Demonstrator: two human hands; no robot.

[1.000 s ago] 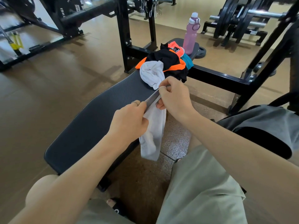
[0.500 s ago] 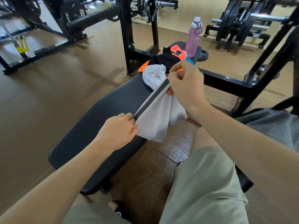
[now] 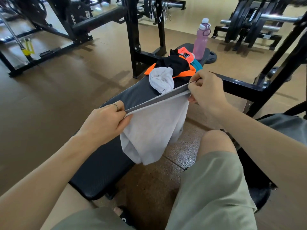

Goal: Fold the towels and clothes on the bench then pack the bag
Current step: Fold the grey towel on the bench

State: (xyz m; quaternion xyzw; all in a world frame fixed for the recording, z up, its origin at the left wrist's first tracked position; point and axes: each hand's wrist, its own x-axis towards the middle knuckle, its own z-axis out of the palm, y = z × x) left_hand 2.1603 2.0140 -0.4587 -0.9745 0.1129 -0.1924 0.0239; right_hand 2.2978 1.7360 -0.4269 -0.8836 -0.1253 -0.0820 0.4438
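A white towel with a grey border [image 3: 154, 130] hangs stretched over the near side of the black bench [image 3: 99, 163]. My left hand [image 3: 106, 122] pinches one end of its grey edge and my right hand [image 3: 207, 93] pinches the other end. Further along the bench lies a crumpled white cloth [image 3: 162, 80] against a pile of black, orange and teal clothes [image 3: 177, 65]. A grey bag [image 3: 285, 125] shows at the right edge, partly hidden by my right arm.
A pink water bottle [image 3: 201, 40] stands on the far end of the bench. Black rack uprights [image 3: 132, 39] and a crossbar [image 3: 239, 87] flank the bench. Weight plates on a rack [image 3: 245, 22] stand at the back right. My knees and a sandalled foot [image 3: 123, 214] are below.
My hands have moved apart, drawing the towel's grey edge out taut. The towel now hangs spread open instead of bunched between them.
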